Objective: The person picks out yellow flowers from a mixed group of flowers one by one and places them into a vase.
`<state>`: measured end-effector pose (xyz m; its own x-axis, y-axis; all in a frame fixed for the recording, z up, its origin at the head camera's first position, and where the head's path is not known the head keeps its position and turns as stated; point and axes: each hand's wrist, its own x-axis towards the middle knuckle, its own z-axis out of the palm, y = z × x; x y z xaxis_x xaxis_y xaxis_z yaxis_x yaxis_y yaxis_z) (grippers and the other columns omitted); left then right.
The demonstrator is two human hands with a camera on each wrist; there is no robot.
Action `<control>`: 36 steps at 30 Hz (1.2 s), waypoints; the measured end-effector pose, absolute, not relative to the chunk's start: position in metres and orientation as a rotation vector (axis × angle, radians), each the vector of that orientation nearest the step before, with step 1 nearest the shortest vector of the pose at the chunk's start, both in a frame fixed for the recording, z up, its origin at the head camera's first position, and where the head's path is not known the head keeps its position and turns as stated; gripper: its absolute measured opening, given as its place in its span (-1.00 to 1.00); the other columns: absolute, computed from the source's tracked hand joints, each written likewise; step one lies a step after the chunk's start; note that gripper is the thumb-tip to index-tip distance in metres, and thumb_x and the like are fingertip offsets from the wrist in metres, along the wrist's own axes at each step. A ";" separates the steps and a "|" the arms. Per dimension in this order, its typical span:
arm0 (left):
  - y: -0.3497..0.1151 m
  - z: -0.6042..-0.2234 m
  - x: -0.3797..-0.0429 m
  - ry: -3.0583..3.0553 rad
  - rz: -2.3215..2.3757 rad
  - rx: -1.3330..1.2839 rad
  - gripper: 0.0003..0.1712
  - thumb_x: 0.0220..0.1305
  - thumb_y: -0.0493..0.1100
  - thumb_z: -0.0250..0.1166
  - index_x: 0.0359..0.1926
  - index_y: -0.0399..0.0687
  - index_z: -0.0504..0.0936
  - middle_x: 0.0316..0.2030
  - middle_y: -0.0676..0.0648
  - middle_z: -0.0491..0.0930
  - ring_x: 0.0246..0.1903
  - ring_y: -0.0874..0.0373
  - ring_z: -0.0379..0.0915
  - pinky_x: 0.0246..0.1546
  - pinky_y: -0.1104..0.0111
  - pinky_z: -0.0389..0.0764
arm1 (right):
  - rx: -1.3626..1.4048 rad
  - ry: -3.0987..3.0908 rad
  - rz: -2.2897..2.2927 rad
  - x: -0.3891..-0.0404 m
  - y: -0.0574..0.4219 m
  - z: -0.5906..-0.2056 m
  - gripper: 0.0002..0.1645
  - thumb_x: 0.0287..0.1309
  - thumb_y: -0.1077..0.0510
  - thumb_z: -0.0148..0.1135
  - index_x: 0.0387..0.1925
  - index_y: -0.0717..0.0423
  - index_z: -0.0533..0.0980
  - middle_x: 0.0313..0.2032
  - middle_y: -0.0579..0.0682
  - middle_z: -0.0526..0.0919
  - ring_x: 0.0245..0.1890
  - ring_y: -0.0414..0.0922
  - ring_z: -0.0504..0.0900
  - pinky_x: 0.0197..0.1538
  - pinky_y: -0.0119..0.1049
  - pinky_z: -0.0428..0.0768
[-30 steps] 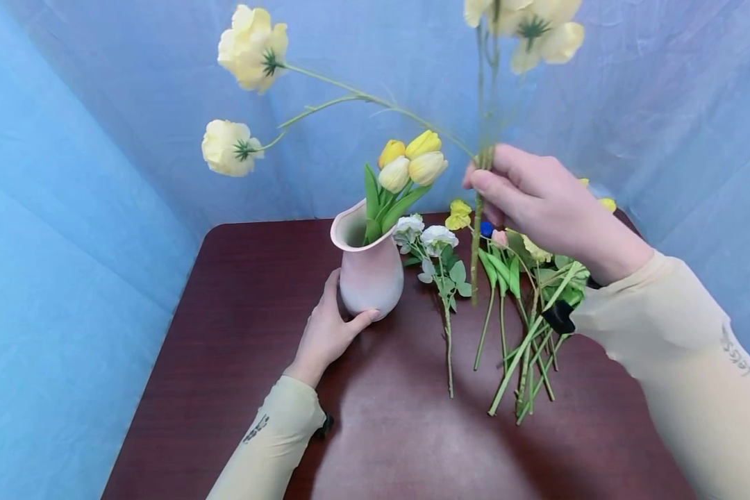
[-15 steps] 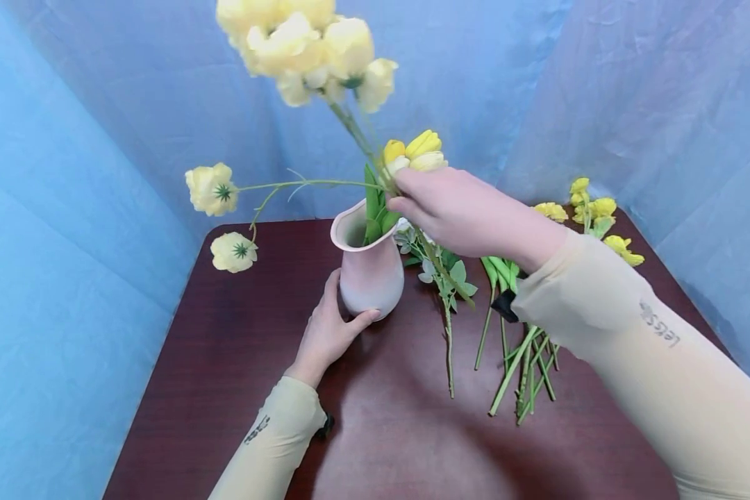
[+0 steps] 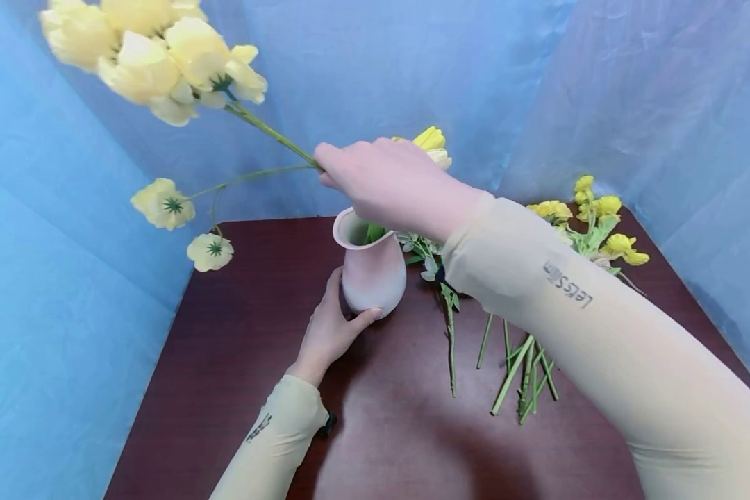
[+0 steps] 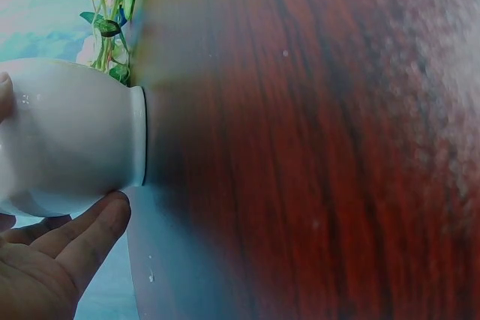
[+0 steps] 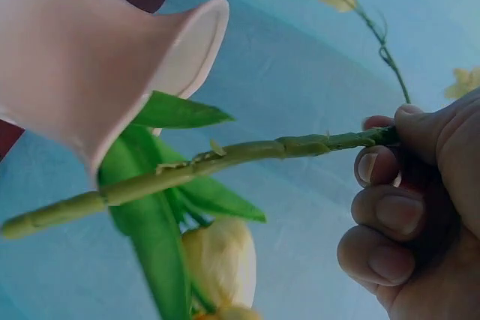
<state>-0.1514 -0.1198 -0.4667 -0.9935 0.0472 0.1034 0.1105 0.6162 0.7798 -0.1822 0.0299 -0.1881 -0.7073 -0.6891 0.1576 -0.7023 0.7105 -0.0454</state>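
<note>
A pink-to-pale vase [image 3: 375, 281] stands upright on the table. My left hand [image 3: 328, 337] holds it low down, thumb in front and fingers round the side. Tulips [image 3: 434, 142] with green leaves lean out of its mouth, partly hidden by my right hand [image 3: 396, 180]. That hand pinches the stem [image 5: 247, 151] of a branching pale yellow flower [image 3: 144, 62], whose blooms spread up and to the left. In the right wrist view, the stem's free lower end passes in front of the tulip leaves and the vase rim, outside the mouth.
On the dark red table [image 3: 225, 389], right of the vase, lies a leafy flower stem [image 3: 453, 347]. Several cut stems [image 3: 525, 378] and bright yellow flowers [image 3: 600, 208] lie farther right, partly under my right forearm. Blue cloth [image 3: 375, 90] hangs behind.
My right hand has swept leftward from above the right-hand flowers to over the vase, tilting the pale yellow flower so its blooms point left. The left hand has stayed on the vase.
</note>
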 end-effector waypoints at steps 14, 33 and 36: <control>-0.118 -0.466 -0.149 -2.749 -1.322 -0.143 0.09 -0.02 0.44 0.34 0.42 0.50 -0.09 0.19 0.03 0.40 0.07 0.11 0.40 -0.01 0.00 0.50 | 1.224 -2.783 0.187 -0.184 -0.011 -0.174 -0.87 0.50 0.07 -0.14 -0.17 0.03 0.28 0.07 -0.33 0.58 -0.46 -0.13 0.52 -0.49 -0.27 0.39; -0.119 -0.470 -0.150 -2.768 -1.344 -0.149 0.10 -0.01 0.47 0.31 0.41 0.60 -0.16 0.22 0.04 0.36 0.07 0.12 0.40 -0.04 0.01 0.51 | 1.027 -2.866 0.544 -0.195 0.023 -0.227 -0.74 0.47 0.02 -0.05 -0.34 0.07 0.32 -0.58 0.03 0.44 -0.67 -0.07 0.41 -0.58 -0.29 0.32; -0.119 -0.471 -0.151 -2.767 -1.327 -0.145 0.09 -0.02 0.47 0.31 0.41 0.62 -0.16 0.22 0.04 0.36 0.07 0.12 0.41 -0.05 0.00 0.52 | 0.963 -2.838 0.648 -0.198 0.030 -0.240 -0.73 0.45 0.05 -0.02 -0.39 0.07 0.36 -0.58 0.02 0.45 -0.64 -0.09 0.43 -0.55 -0.28 0.36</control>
